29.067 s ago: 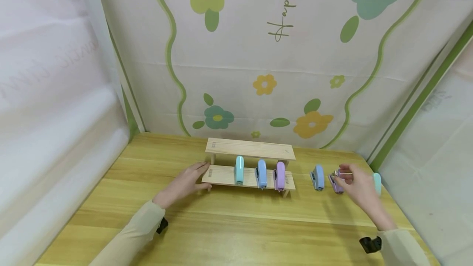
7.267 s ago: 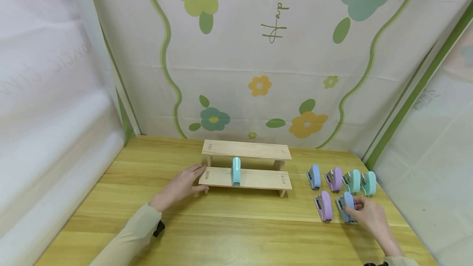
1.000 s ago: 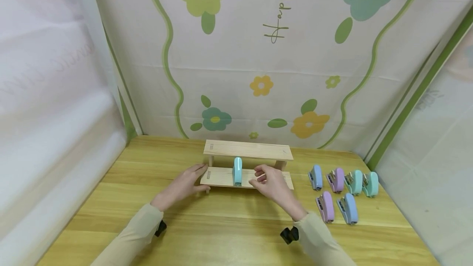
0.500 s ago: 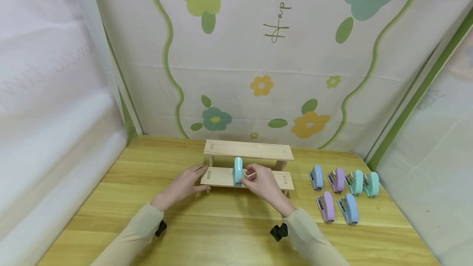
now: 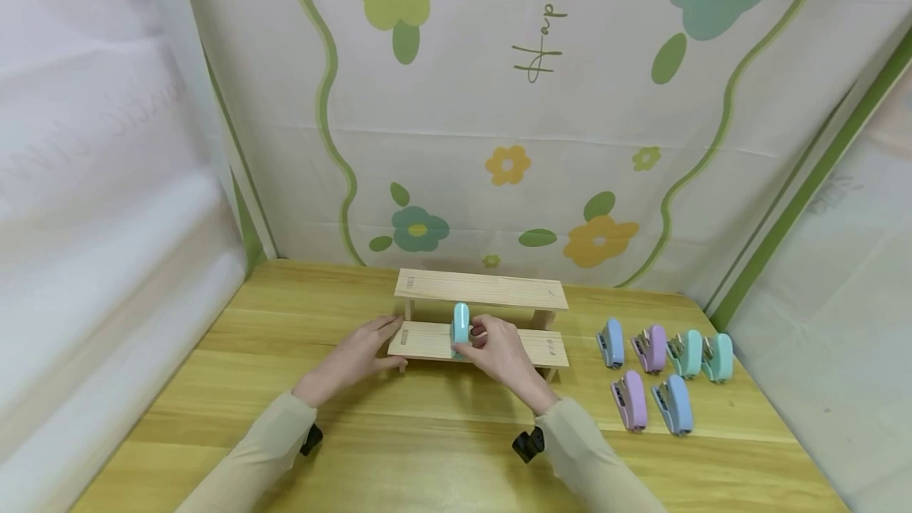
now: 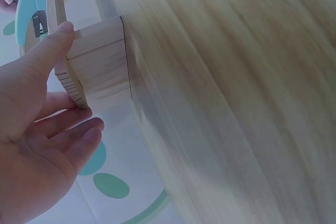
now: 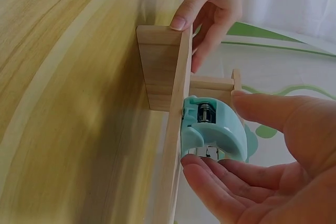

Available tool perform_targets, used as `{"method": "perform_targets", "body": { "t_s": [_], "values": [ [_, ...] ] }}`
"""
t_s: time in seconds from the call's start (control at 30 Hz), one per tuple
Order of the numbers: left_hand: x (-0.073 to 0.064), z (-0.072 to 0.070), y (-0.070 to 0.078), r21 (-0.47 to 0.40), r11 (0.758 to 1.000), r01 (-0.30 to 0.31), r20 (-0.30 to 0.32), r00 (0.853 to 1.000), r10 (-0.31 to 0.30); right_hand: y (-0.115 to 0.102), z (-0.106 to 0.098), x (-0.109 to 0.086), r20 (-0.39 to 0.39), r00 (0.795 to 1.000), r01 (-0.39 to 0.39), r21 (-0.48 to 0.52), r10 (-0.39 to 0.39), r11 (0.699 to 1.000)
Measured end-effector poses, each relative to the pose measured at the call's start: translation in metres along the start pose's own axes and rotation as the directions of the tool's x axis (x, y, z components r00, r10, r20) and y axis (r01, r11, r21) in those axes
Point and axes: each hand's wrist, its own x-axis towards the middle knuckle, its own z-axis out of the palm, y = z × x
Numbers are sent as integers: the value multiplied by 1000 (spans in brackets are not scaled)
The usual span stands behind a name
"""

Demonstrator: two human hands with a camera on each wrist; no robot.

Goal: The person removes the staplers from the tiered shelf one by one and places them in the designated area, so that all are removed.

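Note:
A teal stapler (image 5: 461, 323) stands upright on the lower board of a two-tier wooden shelf (image 5: 425, 341). My right hand (image 5: 501, 351) has come round it from the right. In the right wrist view, the thumb and fingers of that right hand (image 7: 283, 166) lie on either side of the teal stapler (image 7: 215, 124), pinching it. My left hand (image 5: 359, 359) holds the left end of the lower board. The left wrist view shows the left thumb (image 6: 50, 48) on the board's front edge and the fingers behind it.
Several staplers stand on the table right of the shelf: blue (image 5: 610, 343), purple (image 5: 650, 348) and two teal ones, (image 5: 685, 353) in the back row; purple (image 5: 630, 400) and blue (image 5: 673, 404) in front. A printed cloth (image 5: 456, 117) hangs behind the table.
My right hand has moved left to the teal stapler. Earlier it held a blue stapler on the table. A blue and a purple stapler have left the shelf for the table. The left hand stays put.

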Motion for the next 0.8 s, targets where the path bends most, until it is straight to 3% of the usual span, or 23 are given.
{"method": "perform_targets", "body": {
  "t_s": [0.8],
  "values": [
    [1, 0, -1, 9, 1000, -27, -23, 999, 28, -4, 3, 8, 12, 1000, -27, -38, 28, 999]
  ]
}}
